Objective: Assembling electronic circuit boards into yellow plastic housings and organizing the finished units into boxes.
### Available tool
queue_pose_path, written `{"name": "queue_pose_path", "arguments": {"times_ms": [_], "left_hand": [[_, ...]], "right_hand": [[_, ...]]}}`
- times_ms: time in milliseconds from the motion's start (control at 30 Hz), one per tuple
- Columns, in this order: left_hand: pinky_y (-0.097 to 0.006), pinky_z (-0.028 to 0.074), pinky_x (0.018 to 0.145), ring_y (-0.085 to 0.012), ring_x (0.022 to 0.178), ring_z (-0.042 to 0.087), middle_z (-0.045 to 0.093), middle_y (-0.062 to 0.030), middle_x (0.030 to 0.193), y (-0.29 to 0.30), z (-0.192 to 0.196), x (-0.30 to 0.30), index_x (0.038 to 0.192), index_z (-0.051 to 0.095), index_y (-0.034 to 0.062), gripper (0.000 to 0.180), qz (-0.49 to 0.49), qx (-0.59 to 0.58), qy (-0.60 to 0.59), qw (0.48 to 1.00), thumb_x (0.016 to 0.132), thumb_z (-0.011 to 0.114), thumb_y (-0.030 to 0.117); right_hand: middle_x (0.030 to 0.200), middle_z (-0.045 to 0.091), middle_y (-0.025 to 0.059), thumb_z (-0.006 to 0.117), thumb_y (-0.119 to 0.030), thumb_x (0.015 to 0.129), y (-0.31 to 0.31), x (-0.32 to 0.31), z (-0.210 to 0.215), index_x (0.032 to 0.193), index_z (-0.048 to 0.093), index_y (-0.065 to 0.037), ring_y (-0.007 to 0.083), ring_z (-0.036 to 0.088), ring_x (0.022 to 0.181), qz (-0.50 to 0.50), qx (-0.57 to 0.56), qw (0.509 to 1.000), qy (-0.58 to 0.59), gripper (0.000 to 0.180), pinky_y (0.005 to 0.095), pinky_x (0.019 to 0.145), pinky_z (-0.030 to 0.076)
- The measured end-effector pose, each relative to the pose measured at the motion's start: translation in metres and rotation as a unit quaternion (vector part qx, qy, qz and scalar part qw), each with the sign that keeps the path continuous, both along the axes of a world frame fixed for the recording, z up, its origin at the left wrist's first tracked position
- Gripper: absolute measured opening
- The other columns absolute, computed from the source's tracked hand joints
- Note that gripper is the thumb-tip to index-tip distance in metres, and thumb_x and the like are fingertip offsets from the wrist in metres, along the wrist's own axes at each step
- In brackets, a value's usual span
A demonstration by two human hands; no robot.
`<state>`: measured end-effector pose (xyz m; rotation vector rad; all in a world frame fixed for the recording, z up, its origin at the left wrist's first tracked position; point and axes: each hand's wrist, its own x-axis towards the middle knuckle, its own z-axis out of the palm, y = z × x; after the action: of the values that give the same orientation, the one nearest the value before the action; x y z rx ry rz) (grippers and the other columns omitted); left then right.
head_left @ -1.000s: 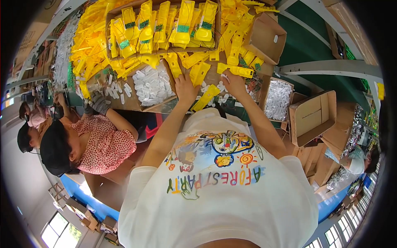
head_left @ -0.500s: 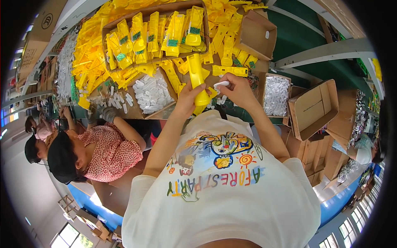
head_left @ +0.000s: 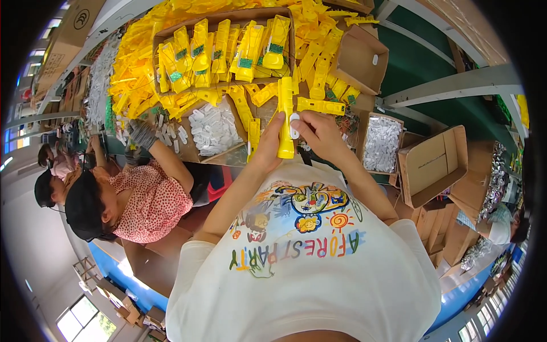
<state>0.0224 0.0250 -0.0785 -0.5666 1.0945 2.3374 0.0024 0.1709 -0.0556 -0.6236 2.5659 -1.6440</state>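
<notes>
Yellow housing is held up lengthwise btwn the person's 2 hands, just past the top of the white shirt. L hand grips its L side; R hand pinches 1 small white part against its R side (thumb on top). Beyond: big carton w/ rows of yellow housings, some w/ green boards. White pieces fill a box to the L, more white pieces fill a narrower box to the R. Far L, a co-worker's gloved hand.
</notes>
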Motion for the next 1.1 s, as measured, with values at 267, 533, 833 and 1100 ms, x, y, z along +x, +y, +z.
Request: {"name": "queue_pose_path", "arguments": {"times_ms": [267,533,833,1100], "left_hand": [[-0.022,0.038,0.053,-0.0095,0.07,0.053,0.055,0.0019,0.084,0.0,-0.01,-0.001,0.099,0.053,0.0169,0.039,-0.008,0.041,-0.024,0.999,0.092,0.034,0.05],[-0.025,0.042,0.053,-0.0116,0.064,0.055,0.056,-0.0001,0.079,0.005,-0.024,0.0,0.098,0.052,0.0139,0.044,0.006,-0.155,0.07,0.985,0.092,0.034,0.054],[-0.029,0.045,0.051,-0.0155,0.066,0.054,0.052,-0.0027,0.08,-0.024,-0.017,0.001,0.1,0.049,0.0101,0.052,-0.1,-0.044,0.069,0.992,0.091,0.032,0.058],[-0.035,0.045,0.067,-0.0187,0.073,0.05,0.05,-0.0051,0.084,-0.033,0.0,-0.003,0.119,0.045,0.006,0.05,-0.006,0.03,0.001,1.0,0.098,0.021,0.044]], "right_hand": [[0.062,0.054,0.0124,0.049,-0.027,0.092,-0.005,0.006,-0.008,0.072,0.054,0.0,0.0272,0.057,0.055,-0.016,-0.076,0.993,-0.083,0.034,0.034,0.052,0.042],[0.062,0.054,0.0163,0.047,-0.025,0.092,-0.021,0.009,-0.021,0.072,0.053,-0.001,0.0344,0.055,0.058,-0.104,-0.049,0.993,0.006,0.033,0.0408,0.052,0.04],[0.056,0.049,0.0026,0.046,-0.031,0.093,-0.015,-0.019,-0.062,0.071,0.054,0.0,0.0155,0.052,0.051,0.008,-0.219,0.925,-0.311,0.039,0.035,0.048,0.04],[0.084,0.061,0.0107,0.064,-0.028,0.077,0.086,-0.094,-0.204,0.078,0.062,-0.003,0.0308,0.057,0.086,-0.256,0.403,0.879,0.007,0.025,0.0395,0.073,0.047]]}}
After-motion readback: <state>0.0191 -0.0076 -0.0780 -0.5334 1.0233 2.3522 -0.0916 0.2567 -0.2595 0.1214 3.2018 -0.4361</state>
